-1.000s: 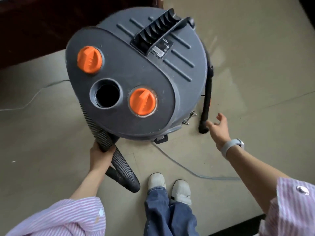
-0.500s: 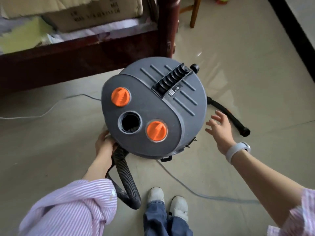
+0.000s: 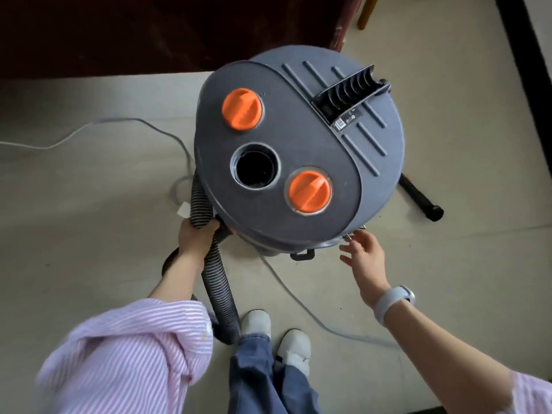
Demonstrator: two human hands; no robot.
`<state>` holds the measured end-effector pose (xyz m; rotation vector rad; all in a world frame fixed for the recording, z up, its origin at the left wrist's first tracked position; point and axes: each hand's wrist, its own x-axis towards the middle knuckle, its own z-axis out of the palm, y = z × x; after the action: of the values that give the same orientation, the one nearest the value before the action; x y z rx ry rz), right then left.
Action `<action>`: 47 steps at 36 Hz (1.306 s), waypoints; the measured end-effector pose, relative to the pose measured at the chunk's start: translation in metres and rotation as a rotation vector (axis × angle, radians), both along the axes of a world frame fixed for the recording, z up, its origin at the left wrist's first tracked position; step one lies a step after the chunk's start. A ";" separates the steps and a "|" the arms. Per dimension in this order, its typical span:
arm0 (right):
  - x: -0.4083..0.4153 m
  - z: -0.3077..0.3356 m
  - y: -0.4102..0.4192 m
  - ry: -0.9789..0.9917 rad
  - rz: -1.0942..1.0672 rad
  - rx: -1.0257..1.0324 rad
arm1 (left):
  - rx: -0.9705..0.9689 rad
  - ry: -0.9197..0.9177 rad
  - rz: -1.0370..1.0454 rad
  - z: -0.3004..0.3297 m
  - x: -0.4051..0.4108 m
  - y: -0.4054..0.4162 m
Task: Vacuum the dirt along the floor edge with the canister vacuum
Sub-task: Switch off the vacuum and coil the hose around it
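Left hand gripping the ribbed hose beside the vacuum mid-floor, right hand spread near its clip — bulky, likely heavy drum, hose bendy — best taken by top handle.

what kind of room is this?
Probably a room in a home, maybe a bedroom: dark wooden furniture frame, pale smooth floor with a dark baseboard, and a wooden chair leg. A canister vacuum stands in the middle.
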<state>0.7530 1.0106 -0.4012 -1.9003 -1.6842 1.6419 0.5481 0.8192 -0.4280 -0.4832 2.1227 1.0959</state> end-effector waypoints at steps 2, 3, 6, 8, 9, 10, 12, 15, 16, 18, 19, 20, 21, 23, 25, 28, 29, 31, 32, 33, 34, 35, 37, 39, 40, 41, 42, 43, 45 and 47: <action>-0.005 0.012 0.004 -0.034 0.015 0.042 | 0.044 0.034 0.031 0.021 0.000 -0.001; -0.007 0.019 0.004 -0.054 0.025 0.063 | 0.059 0.069 0.045 0.033 0.000 -0.003; -0.014 0.042 0.001 -0.064 0.004 0.134 | 0.107 0.172 0.062 0.072 -0.001 -0.010; -0.022 0.064 0.000 -0.042 -0.020 0.191 | 0.130 0.205 0.032 0.100 0.000 -0.015; -0.028 0.075 0.000 -0.027 -0.021 0.232 | 0.146 0.225 0.014 0.114 0.001 -0.016; -0.034 0.086 0.000 -0.005 -0.017 0.282 | 0.160 0.246 -0.012 0.126 0.001 -0.016; -0.046 0.108 0.000 0.063 0.010 0.385 | 0.201 0.293 -0.068 0.152 0.002 -0.016; -0.070 0.142 -0.002 0.165 0.256 0.630 | 0.258 0.329 -0.197 0.184 -0.001 -0.014; -0.080 0.153 -0.002 0.205 0.378 0.689 | 0.281 0.336 -0.264 0.196 -0.003 -0.012; -0.104 0.181 0.002 0.245 0.615 0.751 | 0.320 0.371 -0.408 0.221 -0.007 -0.006; -0.116 0.193 0.006 0.241 0.726 0.792 | 0.338 0.394 -0.481 0.232 -0.009 -0.002; -0.127 0.204 0.012 0.229 0.826 0.847 | 0.343 0.413 -0.544 0.243 -0.011 0.001; -0.139 0.212 0.019 0.216 0.915 0.908 | 0.343 0.425 -0.610 0.254 -0.013 0.003; -0.160 0.226 0.036 0.187 1.058 1.000 | 0.351 0.423 -0.742 0.267 -0.018 0.005; -0.178 0.238 0.053 0.164 1.177 1.032 | 0.336 0.425 -0.842 0.276 -0.021 0.006; -0.196 0.255 0.073 0.173 1.338 1.048 | 0.272 0.468 -0.864 0.282 -0.028 0.007; -0.198 0.260 0.080 0.166 1.386 1.047 | 0.255 0.493 -0.864 0.283 -0.029 0.009; -0.195 0.270 0.094 0.130 1.446 1.082 | 0.223 0.544 -0.879 0.287 -0.032 0.015; -0.191 0.274 0.104 0.114 1.461 1.113 | 0.199 0.569 -0.892 0.289 -0.033 0.020; -0.186 0.278 0.115 0.105 1.473 1.144 | 0.161 0.598 -0.907 0.291 -0.035 0.025; -0.179 0.282 0.126 0.091 1.484 1.154 | 0.117 0.637 -0.924 0.294 -0.037 0.031; -0.173 0.286 0.136 0.079 1.491 1.154 | 0.073 0.686 -0.939 0.296 -0.039 0.038; -0.161 0.293 0.158 0.063 1.472 1.132 | 0.016 0.794 -0.971 0.301 -0.044 0.053; -0.152 0.300 0.183 0.047 1.428 1.105 | -0.010 0.895 -0.999 0.307 -0.050 0.071; -0.148 0.304 0.196 0.029 1.405 1.089 | -0.015 0.931 -1.008 0.310 -0.053 0.080; -0.145 0.307 0.208 0.012 1.385 1.077 | -0.018 0.960 -1.014 0.312 -0.056 0.091; -0.142 0.310 0.220 -0.002 1.367 1.069 | -0.024 0.990 -1.021 0.314 -0.059 0.102; -0.139 0.310 0.232 -0.013 1.349 1.060 | -0.039 1.018 -1.032 0.313 -0.062 0.113; -0.133 0.308 0.253 -0.040 1.320 1.011 | -0.108 1.029 -1.054 0.311 -0.068 0.137; -0.125 0.302 0.272 -0.068 1.316 0.937 | -0.159 0.996 -1.062 0.306 -0.075 0.160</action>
<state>0.6277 1.2830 -0.0990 -0.3127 -3.1511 0.5034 0.4730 0.9795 -0.1220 1.2744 2.6548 0.5155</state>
